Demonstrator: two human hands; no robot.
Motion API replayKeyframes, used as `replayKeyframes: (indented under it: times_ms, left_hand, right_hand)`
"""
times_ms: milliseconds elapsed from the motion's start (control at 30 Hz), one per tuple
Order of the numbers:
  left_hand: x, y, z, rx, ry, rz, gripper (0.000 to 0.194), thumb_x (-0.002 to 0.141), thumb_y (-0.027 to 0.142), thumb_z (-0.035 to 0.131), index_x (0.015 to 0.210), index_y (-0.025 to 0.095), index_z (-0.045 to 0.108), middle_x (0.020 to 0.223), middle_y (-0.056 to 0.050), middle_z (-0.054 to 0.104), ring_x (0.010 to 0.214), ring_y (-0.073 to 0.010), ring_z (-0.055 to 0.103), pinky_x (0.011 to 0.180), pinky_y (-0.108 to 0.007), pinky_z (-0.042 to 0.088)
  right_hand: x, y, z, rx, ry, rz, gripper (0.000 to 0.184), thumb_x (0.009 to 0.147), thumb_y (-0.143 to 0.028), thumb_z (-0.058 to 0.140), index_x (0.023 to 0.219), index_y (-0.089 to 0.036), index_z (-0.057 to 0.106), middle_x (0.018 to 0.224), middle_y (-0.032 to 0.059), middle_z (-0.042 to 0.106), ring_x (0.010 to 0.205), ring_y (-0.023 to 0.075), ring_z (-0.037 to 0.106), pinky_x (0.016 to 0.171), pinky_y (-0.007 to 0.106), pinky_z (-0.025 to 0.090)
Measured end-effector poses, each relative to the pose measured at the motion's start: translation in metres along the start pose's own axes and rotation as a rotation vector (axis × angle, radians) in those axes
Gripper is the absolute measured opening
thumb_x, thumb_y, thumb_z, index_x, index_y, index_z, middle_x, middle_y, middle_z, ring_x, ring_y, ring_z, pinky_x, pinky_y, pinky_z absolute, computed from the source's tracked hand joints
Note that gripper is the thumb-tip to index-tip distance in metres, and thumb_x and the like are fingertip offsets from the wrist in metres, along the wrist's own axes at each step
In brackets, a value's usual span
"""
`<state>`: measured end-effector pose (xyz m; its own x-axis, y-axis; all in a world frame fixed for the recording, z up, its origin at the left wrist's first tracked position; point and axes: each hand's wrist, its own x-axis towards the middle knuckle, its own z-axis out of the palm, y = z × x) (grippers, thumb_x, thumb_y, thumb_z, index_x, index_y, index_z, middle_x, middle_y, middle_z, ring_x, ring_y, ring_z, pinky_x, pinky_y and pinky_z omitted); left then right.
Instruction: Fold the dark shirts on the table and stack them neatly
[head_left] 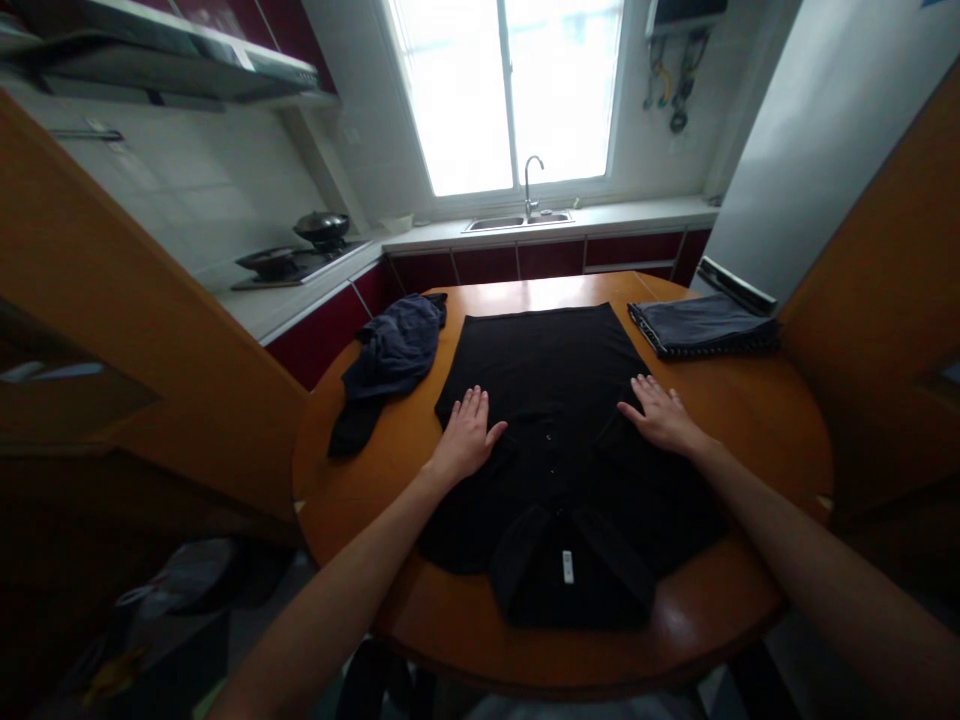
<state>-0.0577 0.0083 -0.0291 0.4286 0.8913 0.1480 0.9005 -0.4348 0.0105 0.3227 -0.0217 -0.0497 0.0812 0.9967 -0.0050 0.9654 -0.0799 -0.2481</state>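
Lying flat, outspread, both hands [466,438] [661,416] touch a matte black shirt [551,375] on a rounded table [757,420]

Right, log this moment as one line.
left hand: flat on black shirt; right hand: same; shirt: spread on table, collar at near end; left side: crumpled dark clothing; right side: folded clothing

Your shirt [559,375] is plain black, with a white tag [568,567] at its collar and tiny pale dots down its front. Your table [757,420] is a glossy orange-brown. To your left you have a heap [397,345] in dark blue and black; to your right, a stack [701,322], grey-blue on top, its dark lower edge flecked white. Beyond, you see deep red cupboards [484,265], a white counter [637,215] and a silver-grey fridge [795,130].
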Motion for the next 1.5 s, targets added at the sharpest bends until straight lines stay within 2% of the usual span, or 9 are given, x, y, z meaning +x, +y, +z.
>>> replayKeyframes:
  times_ms: [100,267,467,800,1033,1267,1500]
  left_hand:
    - [0.0003,0.0020,0.0009,-0.021,-0.044,-0.006,0.074,0.104,0.056,0.025,0.155,0.002,0.030,0.163,-0.021,0.025,0.152,-0.0350,0.017,0.122,-0.050,0.021]
    - [0.0001,0.0015,-0.0008,-0.045,-0.076,-0.016,0.072,0.103,0.057,0.025,0.157,0.009,0.030,0.164,-0.018,0.025,0.153,-0.0347,0.015,0.122,-0.050,0.019]
    - [-0.0003,0.0027,-0.0027,-0.077,-0.104,-0.051,0.069,0.103,0.059,0.025,0.159,0.018,0.027,0.165,-0.013,0.024,0.153,-0.0373,0.011,0.120,-0.059,0.015]
    - [-0.0001,0.0000,0.0007,-0.074,-0.100,-0.034,0.069,0.103,0.058,0.026,0.160,0.018,0.024,0.166,-0.014,0.022,0.153,-0.0373,0.011,0.119,-0.058,0.017]
    - [-0.0013,0.0013,-0.0031,-0.105,-0.117,-0.004,0.064,0.104,0.056,0.024,0.159,0.023,0.026,0.166,-0.011,0.020,0.154,-0.0332,0.010,0.119,-0.061,0.016]
    - [-0.0016,0.0038,-0.0053,-0.082,-0.112,-0.022,0.062,0.103,0.055,0.028,0.158,0.026,0.030,0.166,-0.009,0.023,0.154,-0.0359,0.011,0.119,-0.060,0.019]
    - [0.0010,0.0014,-0.0047,-0.138,-0.131,-0.026,0.061,0.103,0.055,0.030,0.157,0.027,0.031,0.167,-0.008,0.020,0.153,-0.0375,0.010,0.117,-0.065,0.017]
  right_hand:
    - [0.0000,0.0001,-0.0006,0.010,-0.002,-0.002,0.079,0.098,-0.062,0.023,0.159,-0.011,0.025,0.167,0.0113,0.018,0.154,0.0262,0.011,0.123,0.054,0.011]
    - [-0.0004,-0.0005,-0.0014,0.019,0.000,-0.006,0.079,0.098,-0.061,0.025,0.158,-0.011,0.026,0.166,0.0125,0.019,0.154,0.0268,0.012,0.123,0.054,0.011]
    - [0.0023,0.0022,0.0028,0.018,0.015,-0.007,0.076,0.098,-0.061,0.027,0.158,-0.014,0.027,0.166,0.0120,0.020,0.154,0.0270,0.013,0.123,0.055,0.012]
    - [0.0026,0.0027,0.0034,0.017,0.021,-0.011,0.077,0.098,-0.060,0.027,0.158,-0.012,0.028,0.166,0.0135,0.021,0.154,0.0275,0.013,0.123,0.055,0.013]
    - [0.0021,0.0021,0.0025,0.017,0.026,-0.010,0.076,0.098,-0.060,0.027,0.157,-0.013,0.029,0.166,0.0132,0.022,0.154,0.0279,0.015,0.122,0.055,0.013]
    - [0.0025,0.0032,0.0030,0.022,0.019,-0.013,0.077,0.098,-0.060,0.027,0.158,-0.013,0.027,0.166,0.0130,0.021,0.154,0.0283,0.014,0.122,0.056,0.012]
    - [0.0014,0.0015,0.0018,0.016,0.016,-0.003,0.076,0.098,-0.060,0.026,0.158,-0.013,0.028,0.166,0.0127,0.021,0.154,0.0270,0.014,0.123,0.055,0.012]
